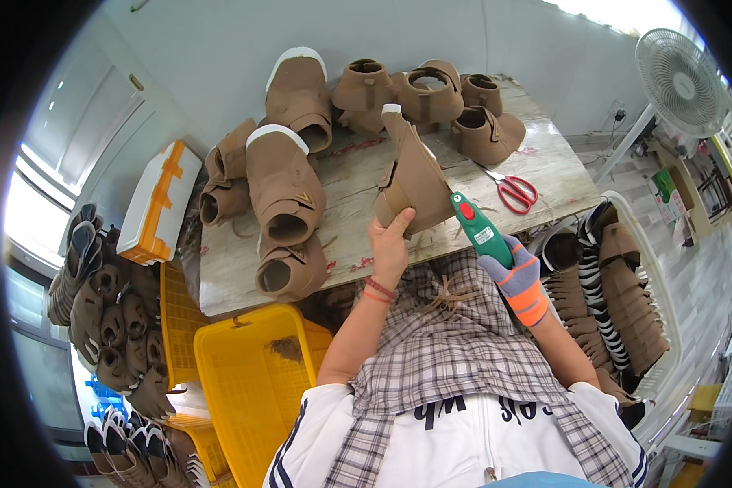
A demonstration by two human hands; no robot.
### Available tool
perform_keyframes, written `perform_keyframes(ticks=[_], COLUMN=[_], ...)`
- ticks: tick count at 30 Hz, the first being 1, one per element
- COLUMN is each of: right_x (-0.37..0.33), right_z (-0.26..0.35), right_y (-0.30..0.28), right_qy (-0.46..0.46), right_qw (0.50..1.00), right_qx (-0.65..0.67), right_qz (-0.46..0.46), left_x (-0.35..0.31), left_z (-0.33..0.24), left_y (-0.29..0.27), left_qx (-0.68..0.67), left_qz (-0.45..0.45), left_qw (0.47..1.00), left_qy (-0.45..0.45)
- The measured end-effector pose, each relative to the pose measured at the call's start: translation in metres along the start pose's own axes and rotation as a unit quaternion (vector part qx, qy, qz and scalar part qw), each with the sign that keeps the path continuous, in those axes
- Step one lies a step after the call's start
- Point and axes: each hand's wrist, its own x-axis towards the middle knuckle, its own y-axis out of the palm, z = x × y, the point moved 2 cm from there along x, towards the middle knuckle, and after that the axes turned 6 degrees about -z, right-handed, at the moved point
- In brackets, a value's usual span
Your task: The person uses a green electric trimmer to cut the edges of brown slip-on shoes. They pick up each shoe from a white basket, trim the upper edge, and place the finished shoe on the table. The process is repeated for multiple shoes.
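Note:
My bare left hand (390,248), with red cords round the wrist, grips the lower edge of a brown shoe upper (421,189) with a white-edged tip. The upper is held up over the front of the table. In my right hand (514,281), in a grey and orange glove, is a green handheld power tool (480,228) with a red button. Its front end is against or just beside the right edge of the upper; the contact point is too small to make out. Red-handled scissors (514,191) lie on the table, right of the tool.
More brown shoe uppers (289,183) stand on the wooden table (350,175), left and back. A yellow basket (248,390) is at the table's front left, near a white and orange box (161,199). A white crate (663,293) of stacked uppers stands right, a fan (679,81) beyond.

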Motion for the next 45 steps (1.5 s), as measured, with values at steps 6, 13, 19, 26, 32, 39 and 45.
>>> perform_keyframes(ticks=[6, 13, 19, 26, 32, 39, 45], right_x=[0.006, 0.011, 0.021, 0.004, -0.009, 0.004, 0.018], right_z=[0.008, 0.018, 0.024, 0.017, 0.019, 0.027, 0.02], right_y=[0.002, 0.001, -0.012, -0.021, -0.013, -0.015, -0.024], right_qy=[0.069, 0.124, 0.112, 0.12, 0.125, 0.13, 0.102], right_qw=[0.995, 0.982, 0.982, 0.988, 0.984, 0.984, 0.985], right_qx=[0.075, 0.141, 0.15, 0.092, 0.122, 0.124, 0.135], right_qz=[0.003, -0.001, -0.012, 0.017, 0.027, 0.019, -0.015], left_x=[-0.015, -0.024, -0.044, -0.037, -0.034, -0.04, -0.056], left_z=[0.003, -0.002, -0.005, -0.008, -0.004, -0.004, -0.03], left_y=[-0.014, -0.017, -0.008, -0.015, -0.017, -0.01, -0.004], left_qx=[0.255, 0.428, 0.438, 0.402, 0.429, 0.452, 0.327], left_qz=[0.07, 0.174, 0.225, 0.164, 0.162, 0.216, 0.093], left_qw=[0.962, 0.859, 0.819, 0.879, 0.858, 0.803, 0.94], left_qy=[0.065, 0.221, 0.294, 0.199, 0.23, 0.322, -0.003])
